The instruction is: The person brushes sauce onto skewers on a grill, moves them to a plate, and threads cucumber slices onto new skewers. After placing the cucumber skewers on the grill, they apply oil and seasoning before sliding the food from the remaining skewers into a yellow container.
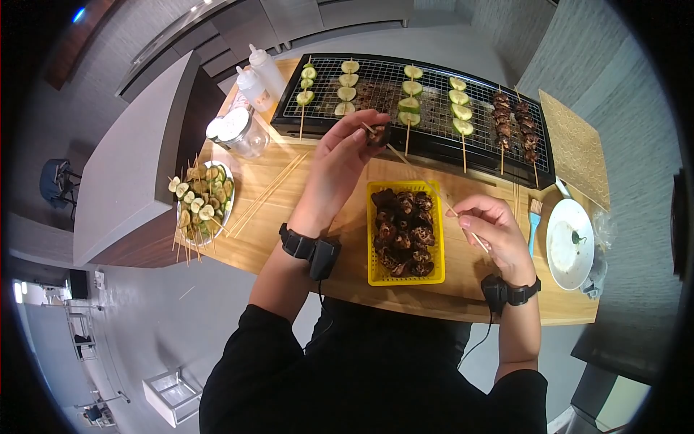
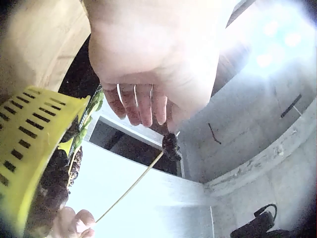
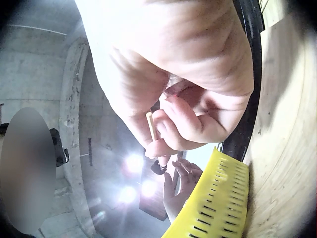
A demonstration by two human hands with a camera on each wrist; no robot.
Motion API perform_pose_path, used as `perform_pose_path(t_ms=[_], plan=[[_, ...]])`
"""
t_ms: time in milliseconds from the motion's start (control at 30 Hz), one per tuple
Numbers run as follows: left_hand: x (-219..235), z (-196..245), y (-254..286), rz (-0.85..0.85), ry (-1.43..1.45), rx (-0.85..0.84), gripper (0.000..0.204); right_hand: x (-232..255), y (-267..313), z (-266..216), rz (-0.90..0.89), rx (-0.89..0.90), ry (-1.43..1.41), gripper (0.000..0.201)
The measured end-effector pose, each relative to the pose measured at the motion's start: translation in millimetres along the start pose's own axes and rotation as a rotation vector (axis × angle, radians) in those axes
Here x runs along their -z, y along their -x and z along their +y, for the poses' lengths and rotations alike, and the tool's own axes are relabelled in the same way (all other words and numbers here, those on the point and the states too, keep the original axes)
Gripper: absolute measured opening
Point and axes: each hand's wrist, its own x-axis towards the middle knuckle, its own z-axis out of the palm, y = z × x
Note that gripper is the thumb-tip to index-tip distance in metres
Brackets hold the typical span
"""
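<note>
My left hand (image 1: 335, 163) pinches a dark brown mushroom (image 1: 379, 136) between thumb and fingers, close in front of the grill. A thin wooden skewer (image 1: 425, 184) runs through it, with the pointed tip showing on the far side in the left wrist view. Over on the right, my right hand (image 1: 499, 235) grips the skewer near its blunt end, fingers curled round it. Between and below the hands stands a yellow slotted basket (image 1: 370, 271) holding more dark brown mushrooms (image 1: 405, 235).
Zucchini skewers (image 1: 412, 88) and dark skewers (image 1: 503, 123) lie across the black grill (image 1: 434, 148). To the left are a plate of skewers (image 1: 199, 199), loose sticks (image 1: 271, 192), a jar (image 1: 249, 137) and squeeze bottles (image 1: 254, 90). A blue brush (image 1: 534, 226) and white plate (image 1: 567, 264) lie right.
</note>
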Motion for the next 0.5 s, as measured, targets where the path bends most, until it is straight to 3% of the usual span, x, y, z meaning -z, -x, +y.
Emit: perform_pose_path(t_ms=[100,500], plan=[[4.7,-0.1,1.7,-0.076,0.041,0.025,0.031,2.3,0.0,2.4,-0.005,0.0,0.005,0.015],[4.3,-7.7,4.3,-0.072,-0.036,0.019,0.019,1.5,-0.7,2.3,0.008,-0.007,0.001,0.016]])
